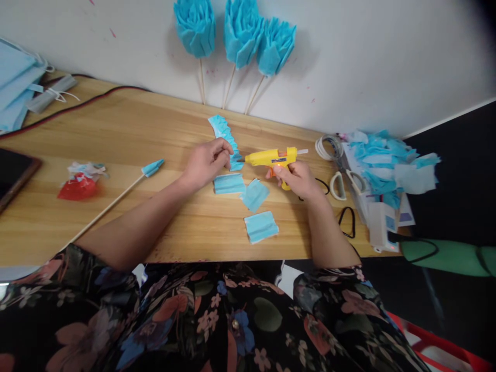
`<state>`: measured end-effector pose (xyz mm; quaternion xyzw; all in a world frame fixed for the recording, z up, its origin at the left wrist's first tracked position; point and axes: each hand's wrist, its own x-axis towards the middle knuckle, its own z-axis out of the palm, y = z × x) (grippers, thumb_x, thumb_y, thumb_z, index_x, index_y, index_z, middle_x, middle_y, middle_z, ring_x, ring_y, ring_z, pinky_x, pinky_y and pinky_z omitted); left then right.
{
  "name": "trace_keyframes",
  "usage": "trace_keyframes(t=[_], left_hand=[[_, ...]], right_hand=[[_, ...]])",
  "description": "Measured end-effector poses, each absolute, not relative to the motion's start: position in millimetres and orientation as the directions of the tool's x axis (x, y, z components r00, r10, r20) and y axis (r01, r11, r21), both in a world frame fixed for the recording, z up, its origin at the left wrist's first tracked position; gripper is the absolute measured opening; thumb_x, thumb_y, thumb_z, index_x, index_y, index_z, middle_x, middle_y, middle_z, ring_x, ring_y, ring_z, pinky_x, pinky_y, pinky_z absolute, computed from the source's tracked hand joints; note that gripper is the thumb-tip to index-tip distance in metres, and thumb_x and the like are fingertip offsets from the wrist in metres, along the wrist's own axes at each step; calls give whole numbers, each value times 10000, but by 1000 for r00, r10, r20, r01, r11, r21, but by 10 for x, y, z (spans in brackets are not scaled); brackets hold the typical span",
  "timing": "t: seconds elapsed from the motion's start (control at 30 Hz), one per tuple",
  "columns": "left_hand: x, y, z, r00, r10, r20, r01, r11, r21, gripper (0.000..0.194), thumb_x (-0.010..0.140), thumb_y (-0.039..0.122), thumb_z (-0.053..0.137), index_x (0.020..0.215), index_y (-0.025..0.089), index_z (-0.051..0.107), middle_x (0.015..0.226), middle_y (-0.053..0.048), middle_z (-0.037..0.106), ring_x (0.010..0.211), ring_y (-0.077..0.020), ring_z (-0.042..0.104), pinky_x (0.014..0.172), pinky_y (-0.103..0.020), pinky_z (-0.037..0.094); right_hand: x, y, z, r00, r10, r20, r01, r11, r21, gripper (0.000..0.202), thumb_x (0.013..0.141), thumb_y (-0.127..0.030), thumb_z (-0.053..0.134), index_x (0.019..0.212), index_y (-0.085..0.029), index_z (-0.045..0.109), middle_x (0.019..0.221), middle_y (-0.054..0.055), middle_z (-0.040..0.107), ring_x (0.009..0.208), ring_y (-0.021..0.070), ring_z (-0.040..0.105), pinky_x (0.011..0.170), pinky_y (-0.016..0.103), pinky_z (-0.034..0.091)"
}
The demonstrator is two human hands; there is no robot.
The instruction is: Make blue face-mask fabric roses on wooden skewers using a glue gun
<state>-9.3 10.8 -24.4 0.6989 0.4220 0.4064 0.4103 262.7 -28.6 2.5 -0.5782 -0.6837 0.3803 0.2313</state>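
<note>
My right hand [292, 175] is wrapped round the handle of a yellow glue gun [267, 156], whose nozzle points left and meets the lower end of a pleated blue strip [225, 132]. On that strip's left side rests my left hand [209, 161], its fingers curled together at the strip's edge; whether they pinch it is hard to make out. Just below lie several flat blue pieces, among them one nearest the strip [229, 183], a tilted one [254, 195] and one lower down [261, 227].
Three blue flowers on sticks [243, 33] lean on the wall. Left are a blue-tipped stick [116, 199], a red wrapper [79, 186], a phone [15, 173] and masks [15, 82]. Right are scissors [338, 186], tape [329, 147], blue scraps [377, 160] and a white power socket [382, 225].
</note>
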Motion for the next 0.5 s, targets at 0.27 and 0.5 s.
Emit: trace_keyframes(t=[0.27, 0.5], left_hand=[[-90, 101, -247, 309, 927, 211, 221, -286, 932, 136, 869, 149, 485, 868, 211, 606, 646, 29, 687, 659, -137, 673, 710, -271, 524], [-85, 130, -305, 239, 936, 257, 103, -287, 952, 132, 895, 168, 468, 884, 207, 594, 617, 31, 650, 604, -128, 651, 664, -265, 522]], right_hand=[[2532, -261, -5, -314, 944, -102, 689, 152, -709, 535, 918, -643, 508, 841, -180, 765, 794, 53, 748, 576, 124, 587, 574, 252, 447], [2528, -265, 14, -312, 947, -77, 704, 176, -688, 524, 924, -620, 505, 831, -175, 767, 759, 54, 740, 605, 138, 596, 579, 255, 429]])
